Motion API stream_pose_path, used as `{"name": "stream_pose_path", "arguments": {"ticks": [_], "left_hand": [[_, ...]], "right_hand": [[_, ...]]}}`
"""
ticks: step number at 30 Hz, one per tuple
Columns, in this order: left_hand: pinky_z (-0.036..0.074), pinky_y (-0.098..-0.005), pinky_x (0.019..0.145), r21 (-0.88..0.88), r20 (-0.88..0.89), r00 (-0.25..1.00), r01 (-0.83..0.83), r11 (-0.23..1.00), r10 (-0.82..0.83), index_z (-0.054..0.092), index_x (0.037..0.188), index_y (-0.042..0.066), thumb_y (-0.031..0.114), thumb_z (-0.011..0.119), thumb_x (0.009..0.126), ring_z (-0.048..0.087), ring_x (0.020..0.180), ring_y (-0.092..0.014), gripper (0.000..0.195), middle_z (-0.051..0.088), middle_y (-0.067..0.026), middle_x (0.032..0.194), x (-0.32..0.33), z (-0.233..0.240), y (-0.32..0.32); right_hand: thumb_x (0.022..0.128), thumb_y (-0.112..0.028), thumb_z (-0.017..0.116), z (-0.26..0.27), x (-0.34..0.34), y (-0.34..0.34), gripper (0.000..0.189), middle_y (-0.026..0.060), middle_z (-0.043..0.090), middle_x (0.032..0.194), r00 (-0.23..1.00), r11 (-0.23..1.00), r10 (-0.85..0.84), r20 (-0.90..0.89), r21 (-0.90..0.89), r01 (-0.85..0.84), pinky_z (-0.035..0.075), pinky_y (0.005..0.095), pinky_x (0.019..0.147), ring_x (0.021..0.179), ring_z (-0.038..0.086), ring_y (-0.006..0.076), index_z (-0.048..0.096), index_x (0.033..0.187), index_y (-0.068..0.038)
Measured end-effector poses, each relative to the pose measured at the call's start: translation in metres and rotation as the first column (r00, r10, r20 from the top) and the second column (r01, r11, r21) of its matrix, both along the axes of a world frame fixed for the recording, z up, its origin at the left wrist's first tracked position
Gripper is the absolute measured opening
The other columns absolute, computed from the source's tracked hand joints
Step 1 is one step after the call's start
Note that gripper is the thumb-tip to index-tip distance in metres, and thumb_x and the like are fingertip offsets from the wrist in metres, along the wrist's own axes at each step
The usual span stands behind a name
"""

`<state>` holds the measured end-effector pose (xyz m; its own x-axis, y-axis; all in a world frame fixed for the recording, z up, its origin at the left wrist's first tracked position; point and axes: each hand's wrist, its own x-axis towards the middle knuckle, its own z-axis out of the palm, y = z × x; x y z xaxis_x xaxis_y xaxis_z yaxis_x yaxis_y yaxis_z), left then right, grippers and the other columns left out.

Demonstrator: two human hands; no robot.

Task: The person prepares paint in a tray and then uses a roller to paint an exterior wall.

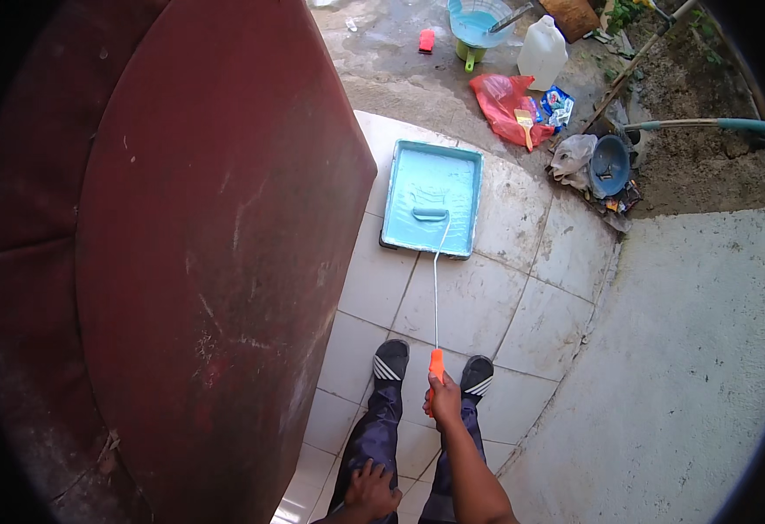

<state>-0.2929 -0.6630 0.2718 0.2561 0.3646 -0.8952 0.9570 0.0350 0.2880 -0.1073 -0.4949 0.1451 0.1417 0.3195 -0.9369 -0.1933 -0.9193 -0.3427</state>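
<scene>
My right hand [445,398] grips the orange handle of a small paint roller [436,301] with a long, bent wire frame. The roller's sleeve lies in light blue paint near the middle of a paint tray [478,196]. This tray sits on the tiled floor in front of my feet, and its walls are smeared with the same paint. My left hand [372,490] rests with spread fingers on my left leg, holding nothing. Striped slides [392,360] are on my feet, one on each side of the handle.
A large dark red padded piece [225,229] stands close on the left; a pale wall [670,340] borders the right. Beyond the tray are a paint bucket [480,26], a plastic jug [544,54], a red bag [497,98], a paintbrush [525,128] and a blue bowl [610,164].
</scene>
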Motion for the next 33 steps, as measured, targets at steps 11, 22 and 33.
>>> {"name": "stream_pose_path", "arguments": {"ticks": [11,22,33], "left_hand": [[0.031,-0.0551,0.116,-0.011,-0.009,1.000,0.006,1.000,-0.006,0.062,0.138,0.007,0.046,0.056,0.090,0.035,0.150,-0.038,0.063,0.053,-0.0179,0.150,0.001,0.001,-0.005],[0.029,-0.0554,0.118,-0.059,0.009,1.000,0.011,0.998,-0.010,0.058,0.143,0.004,0.047,0.052,0.094,0.033,0.151,-0.040,0.066,0.049,-0.0188,0.154,0.010,0.004,0.005],[0.029,-0.0558,0.118,-0.005,-0.001,1.000,-0.007,1.000,0.007,0.062,0.139,0.006,0.048,0.056,0.092,0.034,0.151,-0.038,0.064,0.051,-0.0195,0.152,0.008,0.000,-0.003]], "right_hand": [[0.099,-0.029,0.066,-0.004,0.018,0.046,0.055,0.0241,0.074,0.114,0.759,0.880,0.237,0.606,0.197,-0.432,0.053,0.0424,0.092,0.100,0.072,0.0388,0.056,0.145,-0.002],[0.096,-0.023,0.069,-0.034,0.038,-0.005,0.055,0.0219,0.072,0.116,0.492,0.762,0.195,0.848,0.185,-0.621,0.055,0.0457,0.087,0.099,0.071,0.0387,0.056,0.146,-0.005],[0.098,-0.024,0.067,-0.045,0.037,-0.002,0.051,0.0182,0.072,0.110,0.471,0.766,0.276,0.838,0.104,-0.634,0.055,0.0480,0.081,0.096,0.070,0.0391,0.056,0.145,-0.008]]}}
